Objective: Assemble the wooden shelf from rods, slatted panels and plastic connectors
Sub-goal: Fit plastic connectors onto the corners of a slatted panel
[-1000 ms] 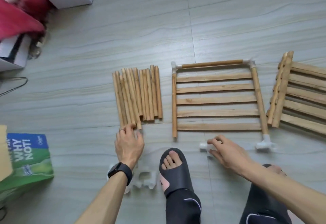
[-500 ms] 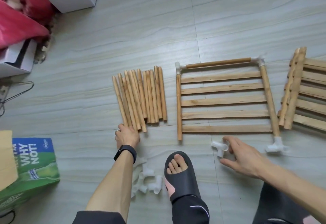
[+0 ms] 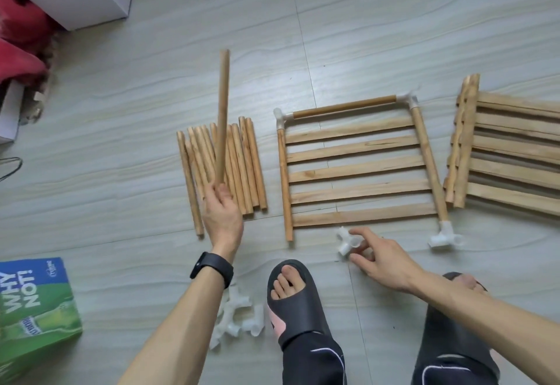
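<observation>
Rod [image 3: 222, 118] gripped in left hand [image 3: 222, 218]; connector [image 3: 347, 240] pinched by right hand [image 3: 385, 260].

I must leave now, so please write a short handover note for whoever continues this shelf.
Left hand grips one rod, held above the rod pile.
Right hand pinches a loose connector on the floor.
Done: first panel has three rods and three connectors.
To do: its near-left corner connector, the near rod, then the stacked panels at right and spare connectors by the foot.

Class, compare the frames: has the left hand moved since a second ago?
Yes. The left hand, earlier at the near end of the rod pile, now overlaps it, gripping one lifted rod.
</observation>
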Tool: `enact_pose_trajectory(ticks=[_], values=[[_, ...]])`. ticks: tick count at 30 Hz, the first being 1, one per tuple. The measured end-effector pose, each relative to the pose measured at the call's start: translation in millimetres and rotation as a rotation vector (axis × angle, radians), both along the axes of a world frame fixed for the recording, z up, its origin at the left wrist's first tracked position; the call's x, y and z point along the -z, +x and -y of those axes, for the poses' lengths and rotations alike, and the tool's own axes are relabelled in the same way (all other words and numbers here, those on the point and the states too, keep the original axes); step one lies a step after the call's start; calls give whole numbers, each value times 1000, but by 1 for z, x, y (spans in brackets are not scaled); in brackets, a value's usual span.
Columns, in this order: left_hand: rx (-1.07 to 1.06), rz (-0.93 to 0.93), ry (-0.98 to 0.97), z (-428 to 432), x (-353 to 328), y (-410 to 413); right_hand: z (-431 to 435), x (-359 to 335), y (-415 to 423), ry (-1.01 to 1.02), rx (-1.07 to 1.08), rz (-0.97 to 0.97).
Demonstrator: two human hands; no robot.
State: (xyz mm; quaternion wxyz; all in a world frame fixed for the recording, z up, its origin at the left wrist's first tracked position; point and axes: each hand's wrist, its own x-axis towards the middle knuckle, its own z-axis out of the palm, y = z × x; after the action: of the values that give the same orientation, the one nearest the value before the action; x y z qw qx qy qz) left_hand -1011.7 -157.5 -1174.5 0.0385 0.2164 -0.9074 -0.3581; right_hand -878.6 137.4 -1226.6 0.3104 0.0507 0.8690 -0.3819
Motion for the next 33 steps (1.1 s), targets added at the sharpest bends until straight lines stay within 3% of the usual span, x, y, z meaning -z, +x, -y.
enact_pose_trajectory(ticks=[4, 9, 12, 15, 19, 23, 25, 29, 33], values=[[482, 15, -7, -52, 7, 22, 5, -10, -8, -121, 154, 51], [1019, 7, -271, -80, 30, 41, -45, -28, -1, -593, 1016, 147], [1170, -42, -356, -84, 40, 56, -82, -38, 11, -805, 1369, 183], [1236, -98, -382, -87, 41, 69, -96, -39, 20, -780, 1490, 198], [1290, 81, -397, -89, 28, 81, -84, -40, 22, -735, 1489, 209], [1227, 207, -412, -116, 22, 96, -66, -44, 21, -708, 1267, 262], [1216, 187, -397, -130, 20, 99, -65, -44, 19, -512, 1125, 205], [1313, 127, -437, -127, 24, 97, -96, -35, 24, -54, 1148, 26], [1336, 303, -265, -120, 29, 94, -130, -22, 36, 180, 1036, 5]])
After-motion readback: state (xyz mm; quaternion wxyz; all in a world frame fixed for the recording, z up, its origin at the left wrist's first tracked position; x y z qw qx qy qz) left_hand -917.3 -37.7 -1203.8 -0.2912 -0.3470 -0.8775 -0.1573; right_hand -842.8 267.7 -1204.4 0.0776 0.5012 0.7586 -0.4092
